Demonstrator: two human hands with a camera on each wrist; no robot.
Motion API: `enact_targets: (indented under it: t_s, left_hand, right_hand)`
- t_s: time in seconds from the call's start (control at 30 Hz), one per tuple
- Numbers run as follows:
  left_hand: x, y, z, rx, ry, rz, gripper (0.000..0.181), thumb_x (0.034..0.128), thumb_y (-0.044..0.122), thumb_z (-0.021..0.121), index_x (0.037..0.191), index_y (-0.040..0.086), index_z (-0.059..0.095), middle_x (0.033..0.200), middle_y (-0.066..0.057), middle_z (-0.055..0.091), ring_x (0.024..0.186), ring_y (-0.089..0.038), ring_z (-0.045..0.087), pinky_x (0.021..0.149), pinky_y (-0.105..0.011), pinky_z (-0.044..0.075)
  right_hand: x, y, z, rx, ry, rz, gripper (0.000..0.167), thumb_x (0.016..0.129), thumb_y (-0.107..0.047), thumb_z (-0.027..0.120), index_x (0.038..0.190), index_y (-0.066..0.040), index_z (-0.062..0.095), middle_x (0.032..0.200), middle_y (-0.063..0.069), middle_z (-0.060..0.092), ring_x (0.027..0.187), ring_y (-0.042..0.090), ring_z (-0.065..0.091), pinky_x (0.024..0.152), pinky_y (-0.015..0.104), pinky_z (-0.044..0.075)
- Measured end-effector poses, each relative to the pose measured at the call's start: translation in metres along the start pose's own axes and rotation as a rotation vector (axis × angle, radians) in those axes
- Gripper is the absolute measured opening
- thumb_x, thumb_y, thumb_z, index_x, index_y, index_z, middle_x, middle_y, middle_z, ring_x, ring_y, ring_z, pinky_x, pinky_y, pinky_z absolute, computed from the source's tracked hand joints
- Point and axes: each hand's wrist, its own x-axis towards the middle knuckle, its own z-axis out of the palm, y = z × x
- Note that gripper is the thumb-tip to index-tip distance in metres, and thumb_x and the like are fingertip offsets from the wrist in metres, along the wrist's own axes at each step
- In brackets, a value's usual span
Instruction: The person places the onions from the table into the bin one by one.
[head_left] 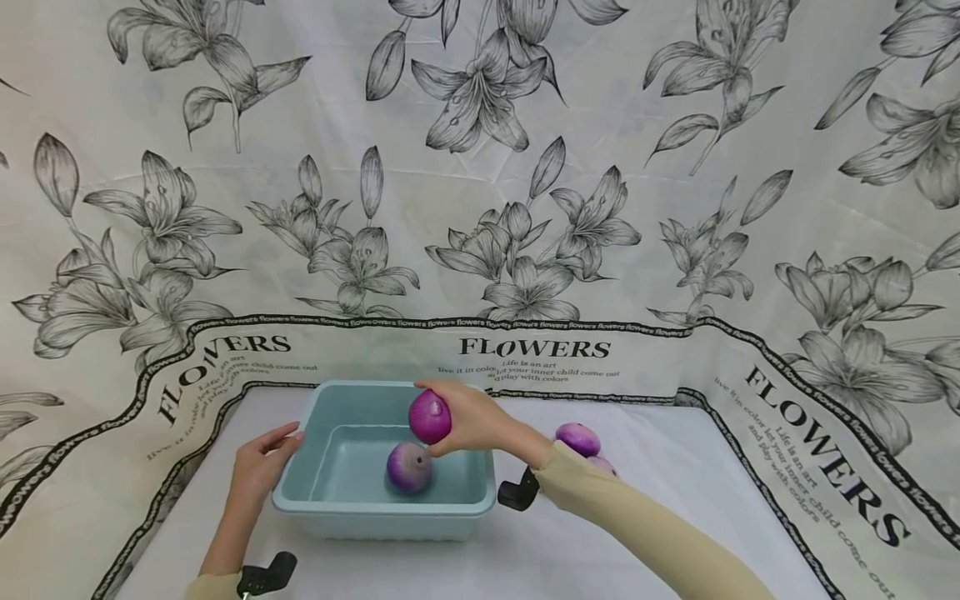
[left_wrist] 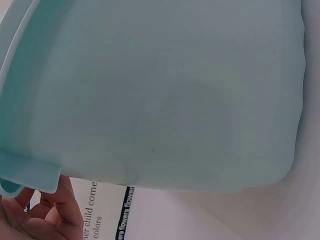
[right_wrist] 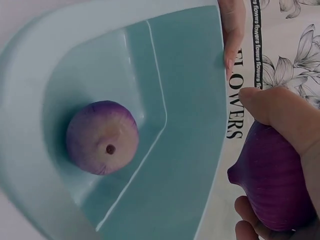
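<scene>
My right hand [head_left: 472, 417] grips a purple onion [head_left: 430, 417] above the right part of a light blue plastic basin [head_left: 382, 508]. In the right wrist view the held onion [right_wrist: 275, 175] shows its pointed tip, with the thumb and fingers curled round it. A second onion [head_left: 409, 467], purple and whitish, lies on the basin floor; its dark spot shows in the right wrist view. My left hand [head_left: 258, 462] holds the basin's left rim. In the left wrist view its fingers [left_wrist: 67, 210] bend under the rim, and the basin's outer wall [left_wrist: 175, 100] fills most of the picture.
Beyond my right forearm, a purple onion [head_left: 577, 438] and another, partly hidden one [head_left: 602, 464] lie on the white tabletop [head_left: 660, 500]. A flower-printed cloth [head_left: 375, 250] hangs behind the table and along both sides. Each wrist wears a black camera mount.
</scene>
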Motion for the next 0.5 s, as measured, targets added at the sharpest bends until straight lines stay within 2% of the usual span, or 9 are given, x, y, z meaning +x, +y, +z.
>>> enact_targets:
  t_s: [0.1,0.17,0.2,0.27,0.5]
  left_hand:
    - [-0.006,0.006,-0.003,0.003,0.002,0.011,0.052,0.091,0.041,0.063,0.126,0.004,0.061,0.109,-0.017,0.062,0.095,-0.025,0.056,0.071,-0.038,0.048]
    - [-0.006,0.006,-0.004,0.003,0.007,0.009,0.051,0.0905,0.041,0.064,0.126,0.004,0.061,0.108,-0.016,0.062,0.094,-0.025,0.056,0.07,-0.036,0.048]
    - [-0.003,0.003,-0.004,0.011,0.014,0.005,0.05,0.0899,0.042,0.065,0.124,0.005,0.063,0.104,-0.014,0.064,0.091,-0.023,0.057,0.065,-0.035,0.048]
    - [-0.007,0.009,-0.005,0.014,0.001,-0.003,0.049,0.0918,0.037,0.063,0.126,0.002,0.061,0.109,-0.019,0.062,0.096,-0.027,0.056,0.07,-0.033,0.048]
    - [-0.009,0.016,-0.003,0.014,-0.001,-0.014,0.042,0.0936,0.025,0.062,0.127,0.0,0.06,0.112,-0.022,0.062,0.099,-0.028,0.057,0.069,-0.024,0.047]
  right_hand:
    - [0.007,-0.004,0.003,-0.002,-0.016,-0.004,0.091,0.065,-0.029,0.086,0.144,-0.015,0.042,0.14,0.002,0.052,0.118,0.015,0.057,0.091,0.031,0.05]
    - [0.012,-0.007,0.005,-0.011,-0.03,-0.012,0.091,0.066,-0.029,0.086,0.144,-0.016,0.041,0.14,0.002,0.052,0.118,0.015,0.057,0.089,0.03,0.051]
    - [0.014,-0.008,0.007,-0.016,-0.038,-0.017,0.091,0.066,-0.029,0.086,0.144,-0.016,0.041,0.139,0.002,0.052,0.117,0.015,0.057,0.089,0.03,0.051]
    - [0.018,-0.01,0.009,-0.034,-0.054,-0.029,0.09,0.067,-0.031,0.086,0.144,-0.016,0.041,0.138,0.002,0.054,0.116,0.015,0.058,0.087,0.029,0.051]
    - [0.03,-0.014,0.019,-0.067,-0.111,-0.063,0.089,0.068,-0.036,0.085,0.143,-0.016,0.041,0.133,0.002,0.056,0.114,0.015,0.058,0.088,0.029,0.051]
